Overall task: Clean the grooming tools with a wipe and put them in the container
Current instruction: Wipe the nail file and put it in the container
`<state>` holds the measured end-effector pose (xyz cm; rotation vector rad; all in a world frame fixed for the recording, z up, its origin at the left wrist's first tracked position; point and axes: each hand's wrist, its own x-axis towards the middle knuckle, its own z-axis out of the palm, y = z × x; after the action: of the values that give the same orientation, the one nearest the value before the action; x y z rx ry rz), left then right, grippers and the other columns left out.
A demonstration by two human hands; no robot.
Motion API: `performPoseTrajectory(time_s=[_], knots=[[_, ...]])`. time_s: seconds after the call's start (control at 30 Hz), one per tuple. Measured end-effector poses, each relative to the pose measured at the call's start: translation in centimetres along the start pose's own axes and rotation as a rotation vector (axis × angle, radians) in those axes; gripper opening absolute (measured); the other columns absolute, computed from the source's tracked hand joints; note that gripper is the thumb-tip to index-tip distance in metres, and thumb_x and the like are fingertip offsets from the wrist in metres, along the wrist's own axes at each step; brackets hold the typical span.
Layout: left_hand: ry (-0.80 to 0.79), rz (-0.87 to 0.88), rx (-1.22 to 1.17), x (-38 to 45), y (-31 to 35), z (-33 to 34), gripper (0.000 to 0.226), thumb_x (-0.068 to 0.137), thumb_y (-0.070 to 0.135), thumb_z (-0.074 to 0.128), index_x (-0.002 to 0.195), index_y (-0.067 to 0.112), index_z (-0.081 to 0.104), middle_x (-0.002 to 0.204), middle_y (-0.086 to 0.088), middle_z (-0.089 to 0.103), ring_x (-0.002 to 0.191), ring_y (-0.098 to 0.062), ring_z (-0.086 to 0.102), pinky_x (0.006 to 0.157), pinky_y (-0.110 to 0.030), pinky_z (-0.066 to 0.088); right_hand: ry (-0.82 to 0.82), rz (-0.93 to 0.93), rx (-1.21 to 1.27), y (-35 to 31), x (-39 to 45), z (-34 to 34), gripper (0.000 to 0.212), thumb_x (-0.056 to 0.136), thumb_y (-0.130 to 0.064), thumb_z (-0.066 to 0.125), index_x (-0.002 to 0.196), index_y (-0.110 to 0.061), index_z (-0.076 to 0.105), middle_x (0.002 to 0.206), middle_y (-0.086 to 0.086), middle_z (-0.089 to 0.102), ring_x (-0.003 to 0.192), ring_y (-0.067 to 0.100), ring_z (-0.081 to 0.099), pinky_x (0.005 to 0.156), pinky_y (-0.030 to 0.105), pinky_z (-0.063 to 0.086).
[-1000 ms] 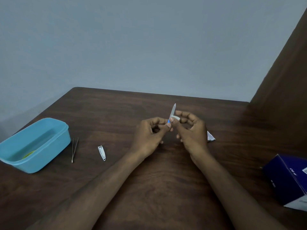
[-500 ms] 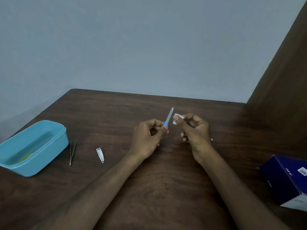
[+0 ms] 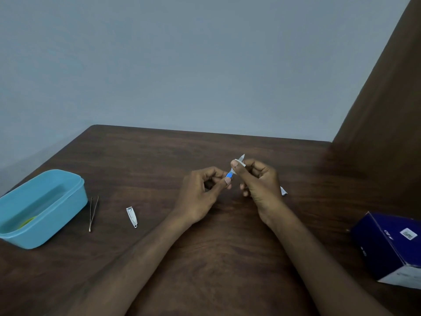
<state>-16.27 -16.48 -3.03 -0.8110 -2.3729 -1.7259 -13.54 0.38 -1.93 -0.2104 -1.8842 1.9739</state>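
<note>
My left hand (image 3: 202, 192) pinches the blue handle of a nail file (image 3: 229, 175), whose metal blade points up and away. My right hand (image 3: 262, 181) holds a small white wipe (image 3: 238, 162) wrapped around the blade near its tip. Both hands hover above the middle of the brown table (image 3: 205, 258). A nail clipper (image 3: 132, 216) and thin tweezers (image 3: 93, 213) lie on the table to the left. The light blue container (image 3: 57, 215) stands open at the far left, with something yellow-green inside.
A dark blue box (image 3: 389, 245) sits near the table's right edge. A torn white wrapper (image 3: 283, 191) peeks out behind my right hand. A brown wooden panel rises on the right, and a grey wall stands behind the table.
My right hand slid the wipe off the blade's tip, then returned it onto the upper blade. The file tilted slightly to the right. The other tools stayed put.
</note>
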Motion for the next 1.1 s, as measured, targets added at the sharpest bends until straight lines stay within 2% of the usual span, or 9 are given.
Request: performPoseTrajectory(time_s=[0.1,0.27,0.4,0.57,0.63,0.77,0.93,1.03,1.1], knots=[[-0.022,-0.004,0.023,-0.1,0.1,0.1,0.011,0.102,0.026,0.073,0.094,0.023,0.08,0.082,0.015,0.078,0.069,0.003,0.067,0.065,-0.012,0.046,0.053,0.047,0.075,-0.3,0.2,-0.3,0.018,0.092,-0.028,0.082,0.082,-0.015,0.075,0.072,0.002,0.064,0.048,0.008,0.049,0.043,0.022,0.037],[-0.037,0.0,0.069,0.0,0.0,0.2,0.011,0.101,0.027,0.073,0.092,0.026,0.08,0.082,0.017,0.079,0.074,-0.007,0.072,0.063,-0.013,0.047,0.142,0.128,0.194,-0.7,0.5,-0.5,0.012,0.092,-0.03,0.082,0.09,-0.019,0.076,0.083,-0.007,0.076,0.048,0.006,0.05,0.043,0.02,0.038],[-0.011,-0.03,0.04,0.1,0.1,0.2,0.012,0.101,0.028,0.073,0.093,0.024,0.081,0.084,0.016,0.079,0.071,-0.001,0.07,0.065,-0.015,0.05,0.224,0.099,0.197,-1.0,0.7,-1.1,0.013,0.092,-0.034,0.082,0.094,-0.021,0.078,0.087,-0.006,0.08,0.05,0.007,0.05,0.044,0.02,0.037],[0.027,-0.098,-0.019,0.2,0.0,0.0,0.012,0.102,0.027,0.072,0.095,0.024,0.08,0.084,0.013,0.08,0.066,-0.004,0.066,0.059,-0.02,0.05,0.068,0.046,0.12,-1.1,0.3,-0.8,0.02,0.093,-0.024,0.08,0.113,-0.02,0.079,0.075,-0.008,0.074,0.05,0.001,0.051,0.044,0.019,0.035],[0.016,-0.079,0.006,0.1,0.1,0.0,0.013,0.102,0.027,0.072,0.093,0.023,0.08,0.081,0.015,0.079,0.063,-0.004,0.066,0.058,-0.017,0.048,-0.001,0.041,0.039,-0.8,0.0,-0.5,0.018,0.093,-0.024,0.08,0.111,-0.019,0.08,0.074,-0.004,0.075,0.055,0.001,0.054,0.044,0.02,0.036],[-0.003,-0.033,0.047,0.0,0.4,0.1,0.012,0.101,0.028,0.074,0.091,0.024,0.08,0.079,0.016,0.078,0.063,-0.003,0.067,0.061,-0.015,0.047,0.008,0.039,0.014,-0.8,0.1,-0.3,0.017,0.095,-0.025,0.079,0.086,-0.011,0.076,0.071,-0.004,0.071,0.044,0.006,0.044,0.045,0.023,0.037],[0.007,0.002,0.055,0.0,0.5,0.0,0.011,0.1,0.026,0.075,0.09,0.024,0.08,0.08,0.016,0.078,0.07,0.0,0.069,0.065,-0.013,0.048,0.086,0.054,0.077,-0.9,0.2,-0.4,0.017,0.096,-0.03,0.078,0.086,-0.016,0.08,0.077,-0.004,0.072,0.046,0.007,0.039,0.043,0.02,0.035],[0.026,-0.037,0.038,0.0,0.2,0.0,0.01,0.099,0.028,0.077,0.089,0.026,0.081,0.081,0.012,0.079,0.067,-0.001,0.068,0.061,-0.019,0.052,0.207,0.09,0.182,-0.9,0.7,-1.0,0.016,0.098,-0.03,0.076,0.087,-0.019,0.077,0.079,-0.009,0.073,0.043,0.004,0.039,0.042,0.019,0.032],[0.074,-0.089,0.004,0.2,-0.1,0.1,0.006,0.096,0.029,0.08,0.091,0.026,0.083,0.081,0.007,0.079,0.063,-0.01,0.07,0.056,-0.031,0.058,0.248,0.106,0.245,-1.0,1.0,-1.4,0.016,0.098,-0.034,0.075,0.093,-0.019,0.079,0.073,-0.012,0.068,0.043,0.003,0.04,0.042,0.019,0.031]])
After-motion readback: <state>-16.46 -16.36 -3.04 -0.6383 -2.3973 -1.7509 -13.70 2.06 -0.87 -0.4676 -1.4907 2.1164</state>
